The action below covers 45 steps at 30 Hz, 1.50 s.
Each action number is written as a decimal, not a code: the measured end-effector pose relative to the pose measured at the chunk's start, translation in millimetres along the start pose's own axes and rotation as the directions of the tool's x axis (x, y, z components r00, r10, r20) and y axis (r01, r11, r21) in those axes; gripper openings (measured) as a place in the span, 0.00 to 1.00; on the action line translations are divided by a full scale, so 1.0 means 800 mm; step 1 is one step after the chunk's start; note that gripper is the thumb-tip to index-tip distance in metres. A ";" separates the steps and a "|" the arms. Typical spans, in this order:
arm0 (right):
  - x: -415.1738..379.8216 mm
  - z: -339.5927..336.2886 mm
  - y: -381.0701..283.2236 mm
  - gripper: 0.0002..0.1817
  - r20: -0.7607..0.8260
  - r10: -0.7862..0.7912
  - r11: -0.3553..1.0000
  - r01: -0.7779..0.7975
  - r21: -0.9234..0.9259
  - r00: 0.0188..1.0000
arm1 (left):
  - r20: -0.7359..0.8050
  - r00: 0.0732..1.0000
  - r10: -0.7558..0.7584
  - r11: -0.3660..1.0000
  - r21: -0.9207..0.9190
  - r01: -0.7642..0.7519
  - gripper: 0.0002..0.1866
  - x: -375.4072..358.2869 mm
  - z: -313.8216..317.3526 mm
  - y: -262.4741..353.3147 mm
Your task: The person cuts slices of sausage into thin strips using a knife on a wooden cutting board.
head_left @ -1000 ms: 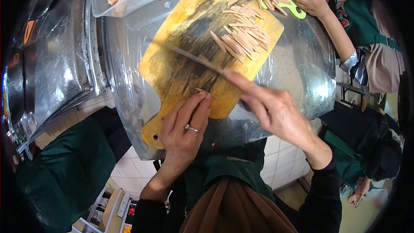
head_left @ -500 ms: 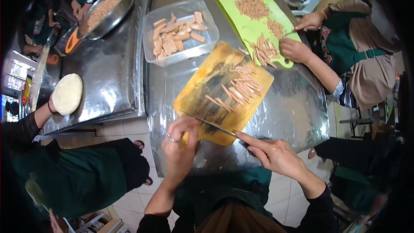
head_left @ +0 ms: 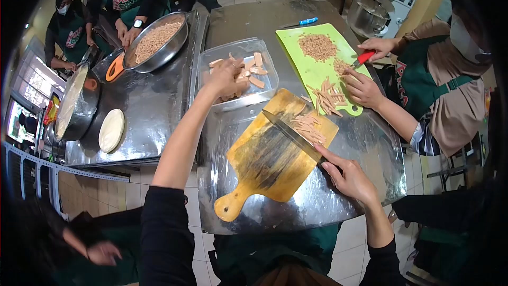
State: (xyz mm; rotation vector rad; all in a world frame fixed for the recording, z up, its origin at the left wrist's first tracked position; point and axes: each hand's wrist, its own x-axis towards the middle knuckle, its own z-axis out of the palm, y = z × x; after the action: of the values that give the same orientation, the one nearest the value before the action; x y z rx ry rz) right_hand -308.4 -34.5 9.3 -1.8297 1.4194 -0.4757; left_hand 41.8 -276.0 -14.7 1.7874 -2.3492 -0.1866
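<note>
My right hand (head_left: 349, 177) grips a knife (head_left: 290, 133), its long blade lying across a worn wooden cutting board (head_left: 254, 153). Thin strips of sausage-like pink meat (head_left: 309, 128) are bunched on the board along the blade's far side. My left hand (head_left: 226, 79) reaches down into a clear plastic container (head_left: 266, 91), over thick pieces of the same meat (head_left: 257, 70). Its fingers look apart; their tips are partly hidden among the pieces.
Across the table, a co-worker's hands (head_left: 365, 89) work with a red-handled knife (head_left: 364, 57) on a green cutting board (head_left: 291, 47) with diced meat and strips. A blue-handled tool (head_left: 308, 21) lies behind it. On the left table are a pan of diced meat (head_left: 159, 42) and a dough round (head_left: 112, 131).
My left hand has left the near side of the wooden board and gone into the container. The knife has moved up the board, and the strips sit closer together near the right edge.
</note>
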 end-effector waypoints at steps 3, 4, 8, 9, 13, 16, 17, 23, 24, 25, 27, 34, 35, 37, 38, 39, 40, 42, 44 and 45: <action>-0.003 -0.003 -0.007 0.27 0.034 0.081 0.996 -0.082 0.041 0.996 | 0.221 0.969 -0.110 0.993 0.059 0.099 0.45 0.022 -0.005 0.012; -0.003 -0.004 -0.009 0.27 0.039 0.096 0.994 -0.098 0.054 0.995 | 0.272 0.953 -0.133 0.991 0.048 0.125 0.47 0.032 -0.006 0.010; -0.004 -0.005 -0.013 0.27 0.047 0.126 0.986 -0.130 0.102 0.991 | 0.202 0.978 -0.049 0.969 0.246 -0.002 0.39 0.044 0.007 0.004; -0.005 -0.004 -0.012 0.27 0.047 0.125 0.986 -0.130 0.109 0.991 | 0.115 0.993 -0.038 0.968 0.251 0.008 0.37 0.042 0.023 0.000; -0.005 0.002 -0.003 0.27 0.030 0.096 0.983 -0.100 0.152 0.995 | -0.075 0.995 0.061 0.954 0.299 -0.036 0.29 0.035 0.043 -0.011; -0.005 0.006 0.004 0.27 0.022 0.074 0.981 -0.076 0.176 0.997 | -0.097 0.993 -0.073 0.988 0.126 0.085 0.25 0.037 0.036 -0.013; -0.006 0.007 0.004 0.27 0.019 0.069 0.981 -0.072 0.179 0.997 | -0.151 0.984 -0.091 0.991 0.079 0.104 0.25 0.036 0.032 -0.014; -0.007 0.011 0.007 0.27 0.002 0.069 0.982 -0.068 0.175 0.998 | -0.210 0.909 -0.360 0.862 -0.448 0.237 0.22 0.064 0.032 -0.056; -0.007 0.012 0.009 0.27 -0.005 0.059 0.982 -0.057 0.178 0.998 | -0.187 0.914 -0.360 0.853 -0.463 0.241 0.24 0.063 0.023 -0.062; -0.008 0.012 0.010 0.27 -0.011 0.052 0.982 -0.050 0.180 0.999 | -0.196 0.908 -0.370 0.827 -0.515 0.226 0.23 0.055 0.008 -0.057; -0.009 0.012 0.010 0.27 -0.021 0.040 0.982 -0.035 0.186 0.999 | -0.165 0.889 -0.426 0.730 -0.643 0.231 0.20 0.049 -0.014 -0.056; -0.013 0.010 0.003 0.27 -0.008 0.077 0.975 -0.074 0.210 0.997 | -0.027 0.986 -0.164 0.666 -0.740 0.091 0.18 -0.051 -0.079 0.008; -0.012 0.010 0.000 0.27 0.000 0.096 0.973 -0.093 0.211 0.995 | -0.008 0.995 -0.099 0.688 -0.723 0.062 0.18 -0.077 -0.079 0.023; -0.012 0.010 0.001 0.27 -0.004 0.101 0.975 -0.098 0.201 0.995 | 0.150 0.985 -0.086 0.844 -0.515 0.152 0.19 -0.129 -0.078 0.065; -0.010 0.014 0.008 0.27 -0.023 0.074 0.979 -0.069 0.193 0.997 | 0.167 0.985 -0.034 0.874 -0.474 0.111 0.21 -0.150 -0.063 0.076; -0.009 0.017 0.015 0.27 -0.041 0.047 0.982 -0.039 0.184 0.998 | 0.189 0.982 0.017 0.899 -0.432 0.067 0.23 -0.167 -0.045 0.085; -0.010 0.014 0.009 0.27 -0.023 0.067 0.975 -0.061 0.215 0.998 | 0.183 0.982 0.052 0.924 -0.383 0.022 0.23 -0.182 -0.025 0.093; -0.010 0.012 0.004 0.28 -0.005 0.092 0.961 -0.088 0.263 0.996 | 0.136 0.986 0.100 0.955 -0.292 -0.057 0.25 -0.207 0.009 0.102; -0.007 0.016 0.004 0.27 -0.028 0.059 0.960 -0.049 0.275 0.998 | 0.121 0.992 0.045 0.964 -0.265 -0.011 0.18 -0.219 0.008 0.118; -0.010 0.017 0.006 0.27 -0.042 0.056 0.960 -0.042 0.278 0.998 | 0.112 0.993 0.046 0.958 -0.287 -0.012 0.17 -0.220 0.002 0.120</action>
State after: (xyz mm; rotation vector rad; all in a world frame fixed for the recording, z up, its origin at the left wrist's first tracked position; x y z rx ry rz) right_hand -305.2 -22.7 -1.9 -1.5642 1.3524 -0.6638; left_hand -3.4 -80.6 -8.7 1.6422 -2.2825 -0.6104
